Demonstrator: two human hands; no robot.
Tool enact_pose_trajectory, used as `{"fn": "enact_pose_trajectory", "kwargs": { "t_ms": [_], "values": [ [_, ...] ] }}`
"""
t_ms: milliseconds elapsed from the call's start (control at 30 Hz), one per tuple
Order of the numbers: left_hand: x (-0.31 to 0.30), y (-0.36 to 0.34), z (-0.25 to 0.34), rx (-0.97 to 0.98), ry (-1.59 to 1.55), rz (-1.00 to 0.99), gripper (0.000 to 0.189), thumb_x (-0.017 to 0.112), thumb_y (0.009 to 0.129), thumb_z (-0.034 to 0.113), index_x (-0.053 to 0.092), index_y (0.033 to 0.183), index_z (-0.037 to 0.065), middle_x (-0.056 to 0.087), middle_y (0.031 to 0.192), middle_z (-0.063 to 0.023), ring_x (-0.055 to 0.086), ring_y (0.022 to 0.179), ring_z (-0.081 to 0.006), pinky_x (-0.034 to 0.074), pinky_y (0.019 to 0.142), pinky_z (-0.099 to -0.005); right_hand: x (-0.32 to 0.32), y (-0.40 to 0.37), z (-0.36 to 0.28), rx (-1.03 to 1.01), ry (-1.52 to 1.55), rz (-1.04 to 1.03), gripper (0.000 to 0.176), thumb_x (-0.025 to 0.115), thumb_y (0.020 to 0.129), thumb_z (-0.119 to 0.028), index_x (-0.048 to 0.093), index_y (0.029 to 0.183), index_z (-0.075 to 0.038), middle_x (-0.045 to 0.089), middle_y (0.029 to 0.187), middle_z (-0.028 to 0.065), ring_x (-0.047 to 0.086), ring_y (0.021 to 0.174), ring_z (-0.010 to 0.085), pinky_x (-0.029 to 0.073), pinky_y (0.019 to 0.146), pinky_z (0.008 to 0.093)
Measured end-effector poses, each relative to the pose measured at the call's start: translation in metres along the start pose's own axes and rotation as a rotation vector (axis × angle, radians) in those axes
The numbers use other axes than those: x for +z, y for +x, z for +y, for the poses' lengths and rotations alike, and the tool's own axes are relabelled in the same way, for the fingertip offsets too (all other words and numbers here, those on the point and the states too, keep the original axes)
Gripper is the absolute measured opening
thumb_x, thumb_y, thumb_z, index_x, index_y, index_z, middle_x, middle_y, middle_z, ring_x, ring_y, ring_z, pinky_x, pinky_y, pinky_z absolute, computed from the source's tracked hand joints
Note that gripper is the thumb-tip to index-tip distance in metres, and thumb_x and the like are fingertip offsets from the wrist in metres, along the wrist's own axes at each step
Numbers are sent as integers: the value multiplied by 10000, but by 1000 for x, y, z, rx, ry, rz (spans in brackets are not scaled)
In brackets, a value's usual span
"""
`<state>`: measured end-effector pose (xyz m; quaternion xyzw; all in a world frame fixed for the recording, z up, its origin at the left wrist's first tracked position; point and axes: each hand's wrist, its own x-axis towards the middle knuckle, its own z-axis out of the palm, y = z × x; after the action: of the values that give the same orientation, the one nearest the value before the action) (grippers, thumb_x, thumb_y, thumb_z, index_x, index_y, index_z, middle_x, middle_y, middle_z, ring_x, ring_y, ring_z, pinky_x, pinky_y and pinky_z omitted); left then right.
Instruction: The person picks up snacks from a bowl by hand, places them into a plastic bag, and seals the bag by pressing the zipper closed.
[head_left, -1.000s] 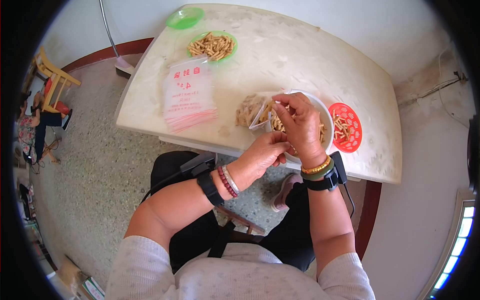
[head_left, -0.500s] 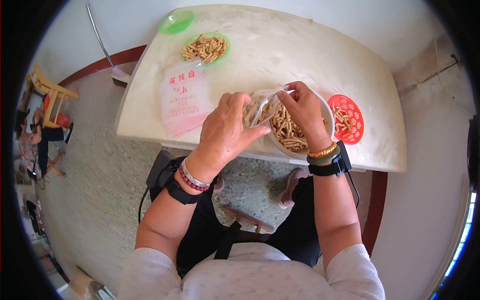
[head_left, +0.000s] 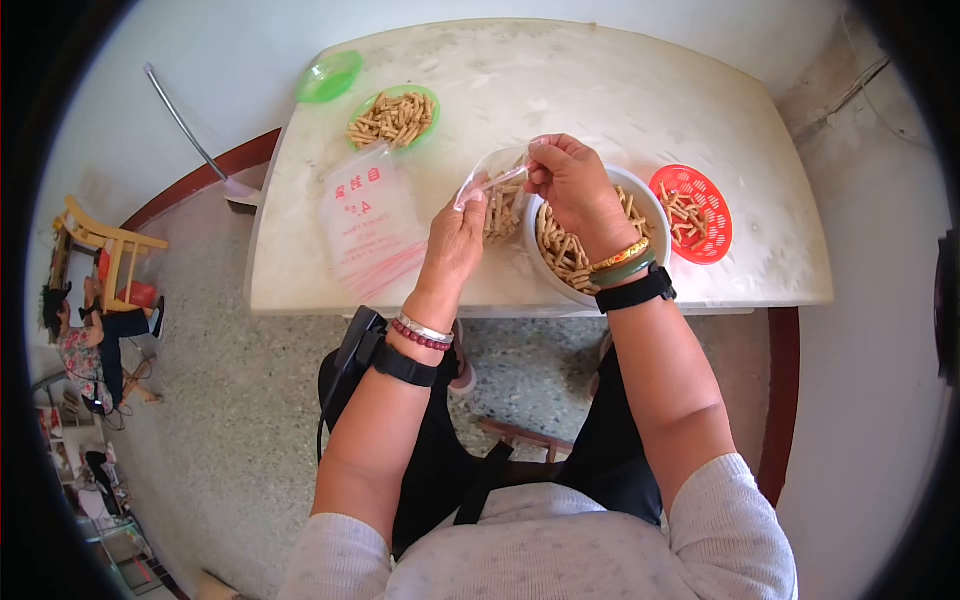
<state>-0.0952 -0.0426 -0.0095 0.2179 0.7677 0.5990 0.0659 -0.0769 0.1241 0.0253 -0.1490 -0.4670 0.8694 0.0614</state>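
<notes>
A clear zip-lock bag (head_left: 502,215) with short tan sticks inside hangs upright between my hands over the table. My left hand (head_left: 455,245) pinches the left end of its mouth. The right end is pinched by the fingers of my right hand (head_left: 575,190), which is above the left part of a white bowl (head_left: 664,222). More tan stick pieces (head_left: 565,250) fill that bowl, partly hidden by my right hand and wrist. To the left of my left hand lies a stack of flat clear bags (head_left: 375,220) with red printing.
A green plate (head_left: 436,118) of sticks and a green dish (head_left: 330,78) stand at the table's back left. A red basket (head_left: 722,235) with some sticks is right of the bowl. A seated person (head_left: 90,350) and wooden chair (head_left: 122,245) are far left.
My left hand has gone from spread fingers beside the bag to pinching its mouth. The mouth is now stretched between both hands. The camera view has shifted slightly.
</notes>
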Motion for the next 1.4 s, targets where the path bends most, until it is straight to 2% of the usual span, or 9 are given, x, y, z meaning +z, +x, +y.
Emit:
{"fn": "enact_pose_trajectory", "kwargs": {
  "t_ms": [133,233,433,567,633,700,1000,1200,1400],
  "values": [
    [14,-4,3,69,-28,38,399,381,1010,249,492,1295,-8,579,1200,-240,555,1144,-336,418,969,-358,-11,0,-4,-161,-126,-9,171,576,883,-82,548,1019,18,581,743,50,526,601,105,483,565,254],
    [22,-8,4,132,101,29,465,358,1020,339,492,1313,3,583,1230,-158,537,1121,-197,386,985,-309,-15,-6,-12,-255,-496,91,274,565,892,-90,541,1141,23,567,753,22,502,629,75,462,610,224],
    [16,-12,6,82,117,-24,461,374,1017,329,494,1292,-21,614,1190,-158,557,1116,-225,406,969,-320,-37,-16,-26,-293,-637,93,256,574,895,-114,572,1127,-6,606,772,26,535,658,72,452,609,206],
    [14,-14,2,50,124,-32,457,485,968,330,508,1235,-41,545,1235,-269,530,1168,-368,435,941,-381,-66,-26,-32,-331,-1091,113,175,580,894,-148,634,985,-9,618,733,20,557,658,90,447,616,225],
    [15,-17,7,75,180,6,488,528,947,358,515,1223,-44,532,1251,-273,519,1183,-368,438,936,-388,-76,-34,-26,-404,-1367,-1,150,621,819,-161,670,884,-34,652,733,150,626,666,268,490,638,366],
    [12,-18,16,283,283,122,513,605,896,396,547,1161,-40,552,1205,-254,542,1133,-344,452,906,-390,-83,-40,-21,-416,-1435,-18,125,619,791,-149,672,841,-47,652,777,170,626,729,335,494,679,404],
    [6,-9,37,152,317,51,135,656,843,117,605,891,2,600,721,-26,508,546,-73,437,503,-230,-77,-59,6,-482,-1616,-345,137,668,731,-89,658,866,-104,582,860,101,595,852,292,484,762,385],
    [7,-8,56,-208,-182,5,84,619,862,78,585,884,5,561,681,1,458,485,-40,370,422,-183,-75,-61,18,-550,-1854,-125,149,668,725,-78,641,869,-104,552,880,99,585,877,284,486,791,391],
    [3,-9,48,-168,-163,26,119,597,878,76,574,970,3,556,720,3,448,514,-33,367,441,-179,-77,-58,18,-711,-1804,-156,142,665,730,-71,617,863,-84,538,949,123,556,954,302,474,800,401]
  ]
}}
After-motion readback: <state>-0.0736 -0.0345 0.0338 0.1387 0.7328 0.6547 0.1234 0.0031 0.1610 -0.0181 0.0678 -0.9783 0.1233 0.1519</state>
